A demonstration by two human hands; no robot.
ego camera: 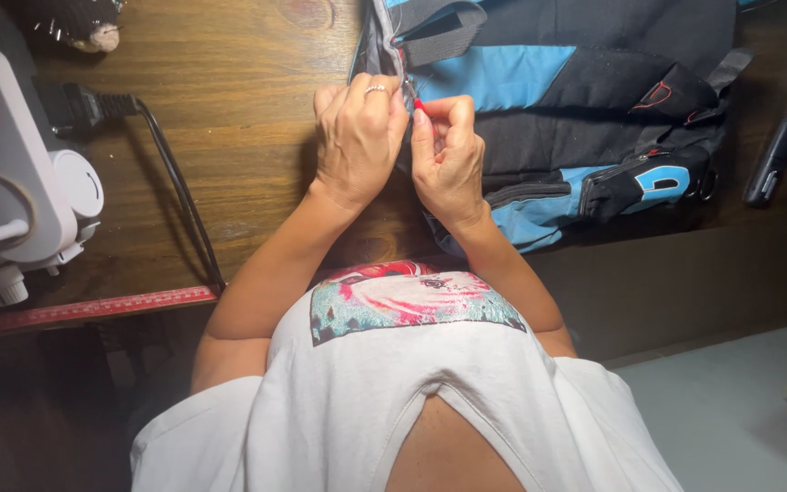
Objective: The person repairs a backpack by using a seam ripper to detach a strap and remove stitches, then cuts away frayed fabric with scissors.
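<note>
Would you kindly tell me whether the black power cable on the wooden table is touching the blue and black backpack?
No, the black power cable lies on the wooden table left of both hands, well apart from the blue and black backpack.

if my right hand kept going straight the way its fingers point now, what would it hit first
Most likely the backpack. The right hand points up the picture, its fingers pinching a small red thing right at the bag's grey edge, beside the left hand. Depth is hard to judge, but the fabric lies directly ahead.

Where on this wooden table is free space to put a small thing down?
Bare wood lies between the black cable and the left hand. It is crowded at the backpack, where the right hand works, and by the white machine.
</note>
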